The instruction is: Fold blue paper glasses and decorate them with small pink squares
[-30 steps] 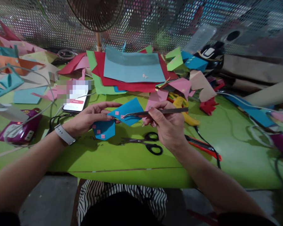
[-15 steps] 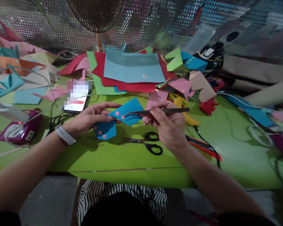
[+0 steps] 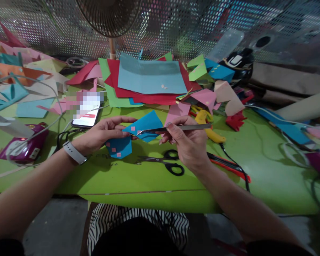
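My left hand [image 3: 109, 131] pinches a folded blue paper piece [image 3: 150, 124] that carries several small pink squares [image 3: 133, 128]. Its lower flap [image 3: 122, 146] hangs below my fingers. In my right hand [image 3: 189, 142] is a pair of metal tweezers [image 3: 188, 127], held between thumb and fingers and pointing left. The tweezer tips meet a pink square on the upper flap. Black-handled scissors [image 3: 173, 168] lie on the green table below the paper, left of my right wrist.
A lit phone [image 3: 86, 112] lies beyond my left hand. Stacked coloured sheets [image 3: 149, 76] stand behind the paper. To the right are a yellow glue gun [image 3: 206, 126], a red cutter [image 3: 237, 170] and paper scraps. A fan [image 3: 110, 17] stands behind; cables cross both sides.
My right hand has shifted slightly left, and the tweezers lie flatter, their tips still at the pink square. My left hand and the blue paper are almost unmoved.
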The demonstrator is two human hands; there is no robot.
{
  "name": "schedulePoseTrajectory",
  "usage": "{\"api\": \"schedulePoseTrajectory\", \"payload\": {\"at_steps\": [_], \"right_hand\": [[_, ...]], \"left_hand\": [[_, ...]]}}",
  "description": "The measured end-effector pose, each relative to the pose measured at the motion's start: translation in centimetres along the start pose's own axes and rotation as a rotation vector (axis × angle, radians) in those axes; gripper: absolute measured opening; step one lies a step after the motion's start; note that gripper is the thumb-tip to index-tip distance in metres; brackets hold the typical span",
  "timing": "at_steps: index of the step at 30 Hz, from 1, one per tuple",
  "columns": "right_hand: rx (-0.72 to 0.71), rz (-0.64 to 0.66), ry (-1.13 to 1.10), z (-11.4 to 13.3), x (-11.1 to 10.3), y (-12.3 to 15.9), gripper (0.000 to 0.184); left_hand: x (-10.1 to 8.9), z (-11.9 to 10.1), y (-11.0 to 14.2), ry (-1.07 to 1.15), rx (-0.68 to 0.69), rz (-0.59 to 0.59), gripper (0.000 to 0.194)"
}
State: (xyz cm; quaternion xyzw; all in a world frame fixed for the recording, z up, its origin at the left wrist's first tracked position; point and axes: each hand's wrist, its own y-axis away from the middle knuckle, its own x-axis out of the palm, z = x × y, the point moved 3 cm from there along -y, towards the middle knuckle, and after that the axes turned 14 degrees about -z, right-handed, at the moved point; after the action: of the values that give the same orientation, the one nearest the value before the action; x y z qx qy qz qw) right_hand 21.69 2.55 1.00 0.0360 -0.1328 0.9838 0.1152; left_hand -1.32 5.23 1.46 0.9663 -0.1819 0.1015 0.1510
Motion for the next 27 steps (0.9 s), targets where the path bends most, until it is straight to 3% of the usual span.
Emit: {"api": "schedulePoseTrajectory", "payload": {"at_steps": [8,13,18,22,27], "right_hand": [[-0.001,0.008,-0.043,0.0,-0.1,0.0,0.025],[-0.018,-0.088,0.041,1.4,-0.7,-0.4,0.033],[-0.086,-0.133,0.090,2.1,-1.3,-1.5,0.029],[-0.094,-0.072,0.149,2.3,-1.7,-2.5,0.029],[-0.061,0.165,0.296,3.1,-1.9,-2.7,0.030]], "left_hand": [[0.3,-0.4,0.2,0.002,-0.011,-0.035,0.040],[-0.5,-0.7,-0.1,-0.133,0.000,-0.082,0.043],[-1.6,-1.2,-0.4,-0.283,0.042,-0.040,0.045],[-2.4,-1.7,-0.6,-0.360,0.056,-0.033,0.046],[-3.1,-2.4,-0.7,-0.406,0.093,-0.109,0.045]]}}
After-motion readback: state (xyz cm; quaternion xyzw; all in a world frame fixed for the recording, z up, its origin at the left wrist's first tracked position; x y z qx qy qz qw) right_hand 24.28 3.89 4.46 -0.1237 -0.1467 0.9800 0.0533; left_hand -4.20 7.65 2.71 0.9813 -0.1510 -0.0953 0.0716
